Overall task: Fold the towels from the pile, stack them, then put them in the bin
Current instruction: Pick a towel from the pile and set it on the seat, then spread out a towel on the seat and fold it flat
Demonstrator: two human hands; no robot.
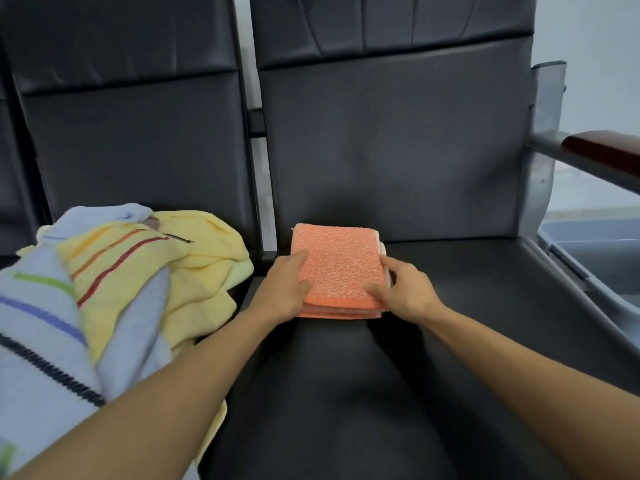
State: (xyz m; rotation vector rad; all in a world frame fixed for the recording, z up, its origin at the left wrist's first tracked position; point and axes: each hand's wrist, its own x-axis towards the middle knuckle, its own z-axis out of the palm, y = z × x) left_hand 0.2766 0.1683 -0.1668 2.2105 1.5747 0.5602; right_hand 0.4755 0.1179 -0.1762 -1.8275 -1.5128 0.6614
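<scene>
A folded orange towel lies on the black seat of the right-hand chair, with a paler layer showing at its right edge. My left hand rests flat on its left side, fingers straight. My right hand touches its right front corner, thumb on top and fingers along the edge. On the left seat sits the unfolded pile: a yellow towel and a light blue striped towel. The grey bin stands on the floor to the right of the chair.
Black chair backs rise behind the seats. A metal armrest with a wooden top juts out at the right, above the bin. A narrow gap separates the two seats.
</scene>
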